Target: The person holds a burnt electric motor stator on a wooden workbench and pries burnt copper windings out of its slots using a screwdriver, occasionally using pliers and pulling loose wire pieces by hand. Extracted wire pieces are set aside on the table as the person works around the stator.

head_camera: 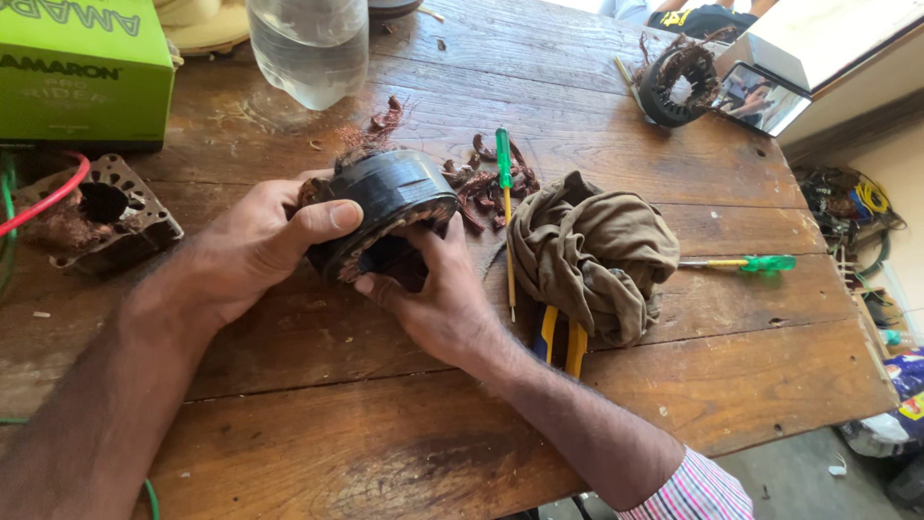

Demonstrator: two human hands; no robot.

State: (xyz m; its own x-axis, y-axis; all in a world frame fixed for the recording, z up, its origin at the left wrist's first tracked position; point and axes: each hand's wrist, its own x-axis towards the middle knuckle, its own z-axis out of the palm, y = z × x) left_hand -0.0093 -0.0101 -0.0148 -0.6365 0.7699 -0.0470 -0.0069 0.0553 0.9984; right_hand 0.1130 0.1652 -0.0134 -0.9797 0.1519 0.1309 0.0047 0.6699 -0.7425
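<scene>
Both hands gripped a round motor stator (pixel 390 197), a dark ring of stacked metal with frayed copper winding showing along its lower rim, held tilted just above the worn wooden table (pixel 385 424). The left hand (pixel 255 246) wrapped the ring's near side, thumb pressed flat across the smooth black outer band. The right hand (pixel 438 299) cupped it from below, fingers curled up into the hollow bore; how far they reached inside could not be told, since the ring hid the tips.

Just behind the stator lay a scatter of reddish-brown copper wire scraps (pixel 481 183), curled and tangled. A thin screwdriver (pixel 506 207) with a green handle lay across them, its shaft pointing toward the person. Beside the right wrist sat a crumpled olive-brown cloth (pixel 597 250), soft and deeply folded, and from under it poked the yellow and blue handles of pliers (pixel 563 342). A second screwdriver (pixel 746 262) with a translucent green handle lay to the right of the cloth.

At the far right of the table rested another stator (pixel 679 87), dark with rusty wire ends. To the left sat a square metal motor core (pixel 106 217) with copper inside, a red wire (pixel 53 197) looping over it. A green box (pixel 82 67) and a clear plastic bottle (pixel 308 48) stood at the table's far edge.
</scene>
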